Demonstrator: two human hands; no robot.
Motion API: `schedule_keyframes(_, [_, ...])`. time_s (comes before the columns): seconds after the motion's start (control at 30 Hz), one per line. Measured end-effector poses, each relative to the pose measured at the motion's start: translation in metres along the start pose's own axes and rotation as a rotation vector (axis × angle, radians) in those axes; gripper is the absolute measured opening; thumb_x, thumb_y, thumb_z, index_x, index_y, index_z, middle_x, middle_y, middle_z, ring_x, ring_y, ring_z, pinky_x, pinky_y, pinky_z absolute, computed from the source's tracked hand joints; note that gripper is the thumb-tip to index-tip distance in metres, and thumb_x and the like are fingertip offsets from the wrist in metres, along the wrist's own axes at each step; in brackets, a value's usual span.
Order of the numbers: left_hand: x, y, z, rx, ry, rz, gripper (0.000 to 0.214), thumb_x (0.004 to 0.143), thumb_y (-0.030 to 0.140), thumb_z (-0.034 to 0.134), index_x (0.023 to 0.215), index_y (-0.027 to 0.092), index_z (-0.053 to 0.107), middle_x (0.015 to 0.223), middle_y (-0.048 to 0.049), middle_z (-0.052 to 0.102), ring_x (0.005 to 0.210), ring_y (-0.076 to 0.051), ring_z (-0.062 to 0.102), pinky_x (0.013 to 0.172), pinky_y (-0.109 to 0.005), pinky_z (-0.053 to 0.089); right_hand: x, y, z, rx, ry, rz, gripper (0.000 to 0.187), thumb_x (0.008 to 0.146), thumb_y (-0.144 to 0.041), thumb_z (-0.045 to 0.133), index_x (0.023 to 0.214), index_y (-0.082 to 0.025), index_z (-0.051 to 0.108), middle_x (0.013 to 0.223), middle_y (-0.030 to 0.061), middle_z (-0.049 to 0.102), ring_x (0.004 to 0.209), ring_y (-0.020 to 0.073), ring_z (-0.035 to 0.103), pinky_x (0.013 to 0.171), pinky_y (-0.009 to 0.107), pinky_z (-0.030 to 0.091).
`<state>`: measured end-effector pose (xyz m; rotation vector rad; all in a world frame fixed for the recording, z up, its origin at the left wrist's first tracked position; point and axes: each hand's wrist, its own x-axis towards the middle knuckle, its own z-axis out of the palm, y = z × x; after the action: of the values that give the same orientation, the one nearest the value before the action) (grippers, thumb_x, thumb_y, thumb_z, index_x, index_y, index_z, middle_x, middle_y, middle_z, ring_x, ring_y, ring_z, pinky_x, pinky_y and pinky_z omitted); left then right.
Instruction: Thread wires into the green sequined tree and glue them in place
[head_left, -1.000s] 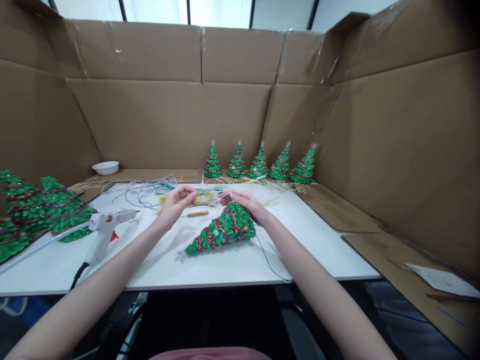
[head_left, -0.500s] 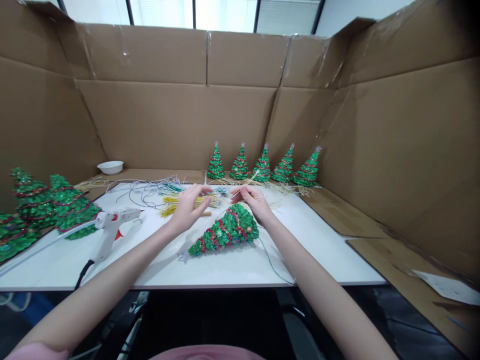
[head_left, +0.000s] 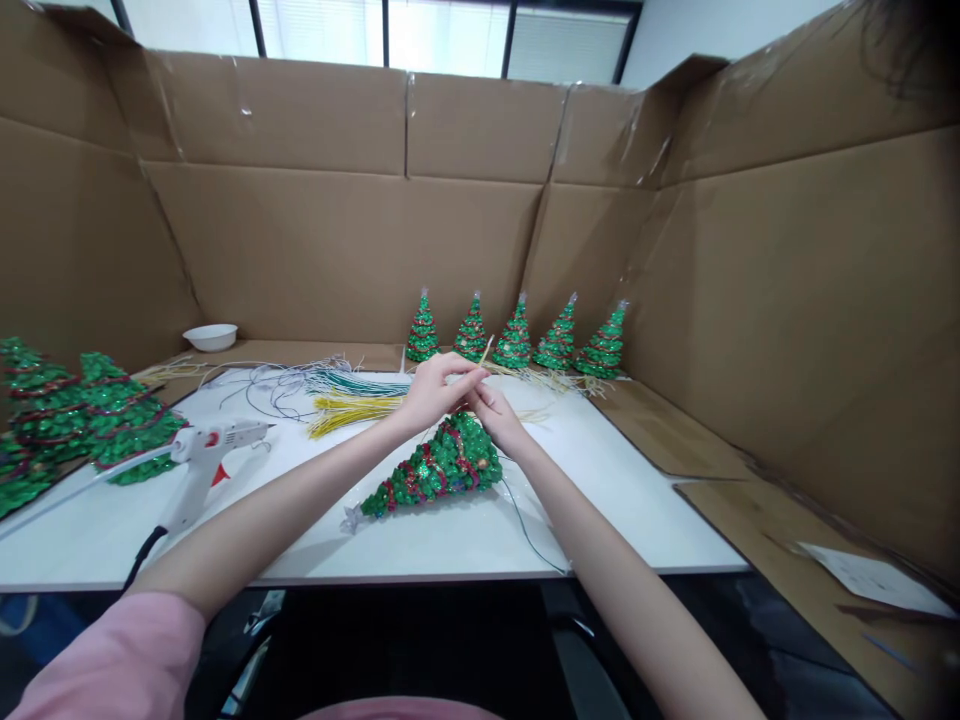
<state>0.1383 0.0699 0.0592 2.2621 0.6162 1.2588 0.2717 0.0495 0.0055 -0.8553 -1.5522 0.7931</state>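
Left hand (head_left: 441, 388): my fingers are bent; I can't tell their hold.
Right hand (head_left: 496, 412): I pinch a yellow wire (head_left: 487, 351).
Tree (head_left: 439, 468): lies sideways under my hands.

Lying tree (head_left: 439, 468) on the surface (head_left: 637, 525) below frame centre, glue gun (head_left: 199, 470) lower left, tree cluster (head_left: 124, 425) at left edge, wire bundles (head_left: 352, 410) behind the lying tree, tree row (head_left: 514, 340) farther back, centre rightward, bowl (head_left: 211, 339) middle left
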Motion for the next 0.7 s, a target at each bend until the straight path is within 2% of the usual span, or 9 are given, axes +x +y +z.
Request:
schedule_keyframes(0.13, [-0.007, 0.010, -0.024, -0.101, 0.075, 0.005, 0.031, 0.093, 0.034, 0.045, 0.089, 0.016, 0.070, 0.089, -0.0056, 0.070, 0.086, -0.017, 0.063, 0.078, -0.028, 0.047, -0.001, -0.003, -0.002, -0.026, 0.013, -0.015, 0.059, 0.075, -0.075, 0.048, 0.079, -0.018, 0.064, 0.073, 0.0051, 0.069, 0.071, 0.0193, 0.066, 0.067, 0.032, 0.052])
schedule_keyframes(0.23, [-0.017, 0.016, -0.052, -0.182, 0.221, 0.042, 0.027, 0.092, 0.036, 0.051, 0.084, 0.019, 0.071, 0.083, -0.0032, 0.066, 0.081, -0.015, 0.059, 0.075, -0.028, 0.044, -0.001, -0.004, -0.009, -0.051, 0.138, -0.037, 0.060, 0.079, -0.075, 0.043, 0.083, -0.018, 0.062, 0.068, 0.0048, 0.068, 0.062, 0.0170, 0.064, 0.060, 0.030, 0.051])
schedule_keyframes(0.33, [-0.031, 0.013, -0.079, -0.228, 0.315, 0.005, 0.029, 0.090, 0.041, 0.055, 0.077, 0.021, 0.071, 0.062, 0.0001, 0.053, 0.060, -0.012, 0.048, 0.058, -0.026, 0.038, 0.000, -0.005, -0.019, -0.085, 0.387, -0.108, 0.056, 0.083, -0.073, 0.037, 0.081, -0.021, 0.057, 0.060, 0.0009, 0.061, 0.053, 0.0151, 0.058, 0.056, 0.029, 0.047])
schedule_keyframes(0.4, [-0.041, 0.004, -0.091, -0.351, 0.311, -0.042, 0.032, 0.088, 0.046, 0.057, 0.074, 0.021, 0.070, 0.052, 0.0022, 0.043, 0.049, -0.010, 0.039, 0.050, -0.025, 0.032, -0.001, -0.007, -0.028, -0.116, 0.609, -0.182, 0.050, 0.087, -0.069, 0.032, 0.082, -0.023, 0.052, 0.058, -0.0019, 0.055, 0.054, 0.0146, 0.055, 0.058, 0.028, 0.045])
schedule_keyframes(0.47, [-0.051, -0.008, -0.097, -0.462, 0.327, -0.089, 0.033, 0.084, 0.049, 0.062, 0.073, 0.019, 0.068, 0.051, 0.0028, 0.044, 0.047, -0.009, 0.039, 0.048, -0.023, 0.032, -0.001, -0.008, -0.036, -0.150, 0.797, -0.244, 0.046, 0.091, -0.065, 0.026, 0.083, -0.024, 0.046, 0.059, -0.0039, 0.049, 0.055, 0.0141, 0.053, 0.060, 0.027, 0.042])
schedule_keyframes(0.53, [-0.060, -0.021, -0.098, -0.537, 0.316, -0.148, 0.034, 0.082, 0.051, 0.063, 0.073, 0.017, 0.066, 0.051, 0.0029, 0.048, 0.047, -0.008, 0.042, 0.047, -0.021, 0.035, -0.001, -0.009, -0.044, -0.184, 0.882, -0.269, 0.043, 0.093, -0.061, 0.024, 0.084, -0.024, 0.044, 0.062, -0.0043, 0.047, 0.058, 0.0135, 0.052, 0.065, 0.027, 0.041])
schedule_keyframes(0.6, [-0.066, -0.029, -0.099, -0.558, 0.304, -0.178, 0.035, 0.082, 0.051, 0.063, 0.074, 0.017, 0.064, 0.052, 0.0030, 0.050, 0.048, -0.008, 0.046, 0.049, -0.021, 0.039, -0.001, -0.010, -0.049, -0.216, 0.845, -0.246, 0.042, 0.093, -0.060, 0.030, 0.085, -0.023, 0.047, 0.067, -0.0031, 0.050, 0.064, 0.0137, 0.054, 0.070, 0.028, 0.042])
schedule_keyframes(0.63, [-0.068, -0.032, -0.099, -0.562, 0.295, -0.186, 0.034, 0.081, 0.050, 0.064, 0.075, 0.017, 0.064, 0.053, 0.0025, 0.053, 0.049, -0.009, 0.049, 0.051, -0.021, 0.041, 0.000, -0.010, -0.050, -0.231, 0.776, -0.214, 0.039, 0.089, -0.061, 0.041, 0.084, -0.022, 0.050, 0.070, -0.0022, 0.053, 0.068, 0.0140, 0.055, 0.072, 0.028, 0.043])
schedule_keyframes(0.7, [-0.071, -0.033, -0.100, -0.568, 0.276, -0.192, 0.032, 0.081, 0.048, 0.065, 0.077, 0.016, 0.064, 0.057, 0.0015, 0.057, 0.052, -0.010, 0.053, 0.055, -0.022, 0.044, 0.000, -0.011, -0.049, -0.241, 0.551, -0.103, 0.040, 0.080, -0.060, 0.058, 0.083, -0.020, 0.059, 0.072, 0.0004, 0.060, 0.073, 0.0159, 0.058, 0.073, 0.029, 0.044])
